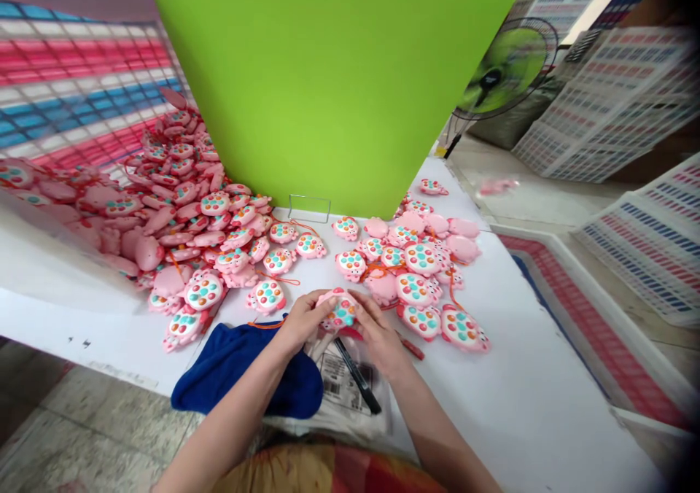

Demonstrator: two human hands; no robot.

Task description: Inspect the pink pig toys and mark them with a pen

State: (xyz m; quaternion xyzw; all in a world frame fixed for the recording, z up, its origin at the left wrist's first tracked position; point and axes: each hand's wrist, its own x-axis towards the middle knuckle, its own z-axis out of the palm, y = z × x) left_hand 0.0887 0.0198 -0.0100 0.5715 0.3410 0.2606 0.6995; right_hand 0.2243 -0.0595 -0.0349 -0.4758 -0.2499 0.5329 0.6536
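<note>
Both my hands hold one pink toy game console (pixel 339 311) with coloured round buttons, just above the white table (pixel 547 405). My left hand (pixel 302 323) grips its left side and my right hand (pixel 378 336) grips its right side. Under my hands lie a black pen (pixel 358 378) and a clear plastic bag with a printed label (pixel 344 383). A blue cloth (pixel 246 369) sits at the table's near edge, under my left forearm. An orange lanyard cord runs by the cloth.
A big heap of the same pink toys (pixel 180 216) covers the left of the table, and a smaller group (pixel 421 267) lies to the right. A green panel (pixel 333 77) stands behind. A standing fan (pixel 506 66) and stacked printed cartons (pixel 617 99) are at right.
</note>
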